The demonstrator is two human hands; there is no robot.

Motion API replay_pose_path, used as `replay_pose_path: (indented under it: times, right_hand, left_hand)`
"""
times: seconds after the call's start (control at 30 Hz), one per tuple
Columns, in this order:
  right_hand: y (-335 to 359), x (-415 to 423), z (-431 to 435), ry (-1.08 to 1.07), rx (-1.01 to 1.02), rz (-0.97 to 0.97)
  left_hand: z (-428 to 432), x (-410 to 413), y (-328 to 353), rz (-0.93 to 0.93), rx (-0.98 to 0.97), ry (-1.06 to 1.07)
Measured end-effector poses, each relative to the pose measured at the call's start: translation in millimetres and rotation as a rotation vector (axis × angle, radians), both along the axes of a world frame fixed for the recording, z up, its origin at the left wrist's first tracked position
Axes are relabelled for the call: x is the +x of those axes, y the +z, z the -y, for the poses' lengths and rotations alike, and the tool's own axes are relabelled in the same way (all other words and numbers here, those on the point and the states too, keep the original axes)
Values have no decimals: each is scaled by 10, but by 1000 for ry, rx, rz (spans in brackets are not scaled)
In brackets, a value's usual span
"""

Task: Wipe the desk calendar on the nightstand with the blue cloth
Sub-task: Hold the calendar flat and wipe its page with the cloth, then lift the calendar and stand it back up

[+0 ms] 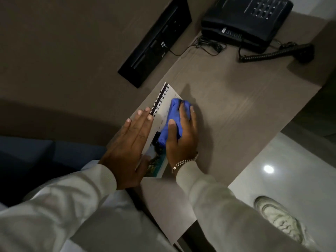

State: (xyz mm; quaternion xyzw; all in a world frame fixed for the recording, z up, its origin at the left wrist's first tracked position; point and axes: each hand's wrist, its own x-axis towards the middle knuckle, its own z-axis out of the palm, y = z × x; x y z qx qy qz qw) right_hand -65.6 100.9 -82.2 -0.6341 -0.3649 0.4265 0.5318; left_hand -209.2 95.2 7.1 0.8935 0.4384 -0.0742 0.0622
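A spiral-bound desk calendar (164,106) with a white page and a picture at its near end sits on the brown nightstand (236,106), against the wall side. My right hand (183,139) presses a bunched blue cloth (172,120) onto the calendar's page. My left hand (129,146) lies flat with fingers straight over the calendar's left edge and spiral binding, thumb on the picture end. Much of the calendar is hidden under both hands.
A black telephone (245,20) with a coiled cord (269,55) stands at the nightstand's far end. A black wall panel (156,40) with a cable sits beside the calendar. Glossy white floor (291,160) and my shoe (278,219) lie to the right.
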Motion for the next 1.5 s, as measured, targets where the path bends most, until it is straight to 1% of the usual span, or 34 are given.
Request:
replay_pose_path:
  times: [0.1, 0.13, 0.17, 0.23, 0.3, 0.37, 0.43, 0.47, 0.53, 0.6, 0.73, 0.8, 0.9, 0.93, 0.97, 1.03, 1.07, 1.1, 1.13, 1.17, 1.2, 1.23, 1.27, 1.3, 1.33, 1.37, 1.43, 1.5]
  right_hand:
    - [7, -72, 237, 105, -92, 52]
    - [8, -87, 357, 143, -109, 91]
    - [-9, -96, 467, 170, -110, 88]
    - [-6, -69, 597, 247, -124, -43]
    - [26, 64, 698, 353, -142, -108]
    - [81, 272, 766, 495, -172, -68]
    - [176, 542, 745, 641, -194, 14]
    - [237, 707, 693, 666, -177, 55]
    - [324, 1071, 494, 613, -91, 129]
    - [355, 1465, 219, 567, -55, 246]
    - [310, 2092, -391, 669, -50, 709]
    - [210, 2252, -601, 769, -64, 897]
    - [-9, 2389, -693, 1033, -177, 1240]
    - [-72, 2415, -689, 1094, -201, 1272]
    - [-94, 2417, -696, 1116, -234, 1271]
    - [1, 2353, -713, 1065, -278, 1261]
    - [108, 2288, -716, 1002, -241, 1243]
    - [236, 2206, -726, 933, -156, 1205]
    - [372, 2101, -749, 884, -48, 1112]
    - [500, 1978, -784, 860, 33, 960]
    - [634, 1825, -827, 857, 57, 757]
    - [743, 1660, -860, 859, 18, 557]
    - [837, 1491, -902, 856, -49, 417]
    - [910, 1340, -962, 854, -92, 340]
    - [960, 1220, -1016, 863, -98, 342]
    - [980, 1122, -1068, 876, -82, 357]
    - [987, 992, -1125, 868, -77, 332]
    - [966, 929, -1164, 817, -113, 279]
  left_hand:
    - [21, 13, 47, -2, 32, -20]
    - [24, 22, 55, 2, 42, -34]
    - [22, 32, 60, 1, 42, -44]
    - [4, 44, 79, -12, 33, -43]
    - [7, 64, 100, -48, 33, -37]
    - [16, 81, 130, -97, 26, -28]
    - [15, 112, 184, -149, 25, -22]
    - [15, 133, 208, -171, 17, -13]
    - [22, 164, 237, -192, 12, 21]
    - [51, 204, 253, -175, 9, 91]
    - [172, 391, 234, -30, 40, 270]
    - [277, 503, 193, 61, 83, 402]
    - [485, 669, 98, 266, 164, 692]
    - [565, 717, 80, 348, 194, 813]
    - [649, 755, 72, 432, 217, 944]
    - [813, 828, 57, 593, 265, 1180]
    - [895, 859, 56, 661, 300, 1266]
    - [966, 896, 59, 725, 335, 1334]
    - [1023, 941, 65, 784, 357, 1406]
    - [1052, 984, 57, 824, 345, 1496]
    - [1069, 1025, 44, 854, 299, 1609]
    - [1076, 1059, 31, 920, 229, 1724]
    - [1067, 1076, 20, 1060, 156, 1824]
    - [1035, 1071, 18, 1257, 95, 1906]
    - [989, 1045, 18, 1454, 36, 1962]
    - [947, 1001, 31, 1601, -10, 1989]
    - [865, 876, 36, 1776, -65, 2011]
    - [748, 755, 47, 1880, -107, 2021]
